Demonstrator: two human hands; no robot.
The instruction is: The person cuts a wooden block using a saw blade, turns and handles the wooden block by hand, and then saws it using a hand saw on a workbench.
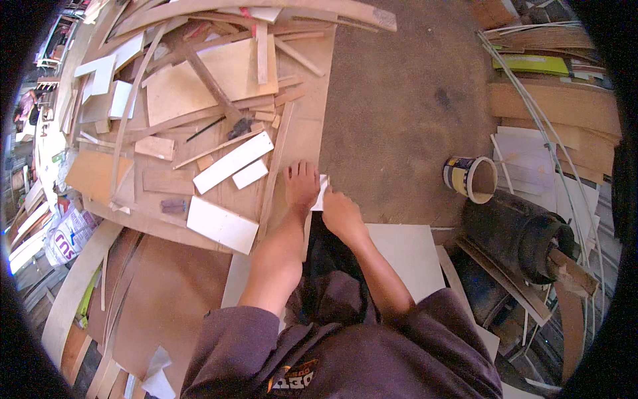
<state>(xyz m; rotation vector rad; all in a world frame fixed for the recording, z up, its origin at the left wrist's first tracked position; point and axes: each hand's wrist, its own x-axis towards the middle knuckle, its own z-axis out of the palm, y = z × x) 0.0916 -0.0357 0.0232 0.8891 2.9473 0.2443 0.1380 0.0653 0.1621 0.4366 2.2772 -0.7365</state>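
Note:
My left hand (302, 185) lies on the edge of the plywood sheet, its fingers pointing away from me. Its thumb side holds down a small white-faced board (319, 195) and covers part of it. My right hand (342, 213) is curled against that board's right edge; whatever its fingers may grip is hidden. Left of my hands lie a long white strip of board (234, 162), a short white offcut (250, 174) and a wider white panel piece (222, 224). A hammer with a wooden handle (212, 82) rests farther back among the scraps.
Wood offcuts cover the plywood sheet (310, 134) on the left. A printed bucket (482, 179) lies tilted at the right, beside a black cylindrical container (518, 234). Stacked boards (553, 107) and thin pale strips (528, 95) line the right side. A brown panel (164, 289) leans at lower left.

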